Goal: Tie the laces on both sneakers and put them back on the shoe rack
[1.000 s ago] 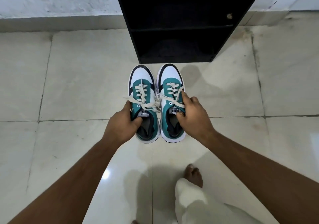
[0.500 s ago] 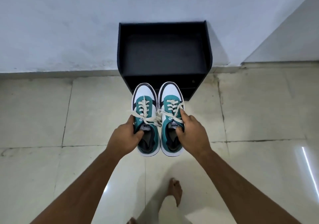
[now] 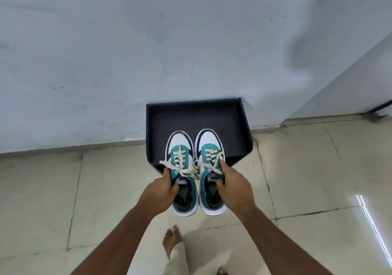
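Observation:
I hold a pair of teal, white and black sneakers side by side in the air, toes pointing away from me. My left hand (image 3: 159, 194) grips the left sneaker (image 3: 182, 145) at its collar. My right hand (image 3: 233, 187) grips the right sneaker (image 3: 209, 142) the same way, thumb on its cream laces. The laces on both are tied in bows that meet between the shoes. The toes hang over the front part of the black shoe rack (image 3: 241, 126), whose top is seen from above against the wall.
The rack stands on a pale tiled floor against a white wall (image 3: 106, 62). A second wall or door (image 3: 350, 88) angles in at the right. My bare foot (image 3: 170, 240) and a light trouser leg are below the shoes.
The view has risen and tilted, so the rack is now seen from above. Both sneakers have moved forward over the rack's front edge, still held the same way.

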